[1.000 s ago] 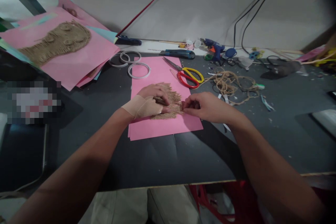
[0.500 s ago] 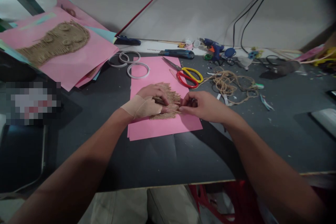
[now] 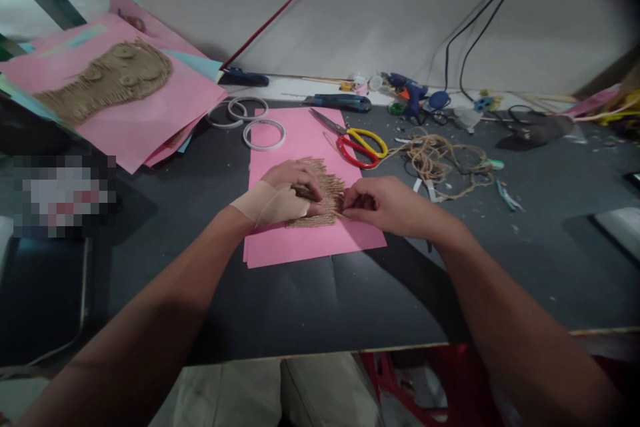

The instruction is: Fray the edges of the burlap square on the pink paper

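Observation:
Rows of brown twine [image 3: 327, 190] lie side by side on a pink sheet of paper [image 3: 300, 248]. My left hand [image 3: 287, 192], with a beige wrap around its wrist and thumb base, rests on the left part of these rows, thumb and fingers apart and pressing down. At the right edge, the thumb and index finger of my right hand [image 3: 383, 205] are pinched on the end of a twine strand; its other fingers are curled in. Scissors with one red and one yellow handle [image 3: 363, 147] lie just beyond, partly on the paper.
A loose tangle of twine [image 3: 435, 163] lies on the dark table [image 3: 280, 307]. White tape rings [image 3: 264, 135] sit at the back left, near pink sheets bearing a twine shape [image 3: 125, 73]. A blue cutter [image 3: 340, 103] and a blue glue gun [image 3: 410, 93] lie along the wall.
My right hand has shifted slightly toward me, still pinching at the right edge of the twine rows. My left hand has stayed in place.

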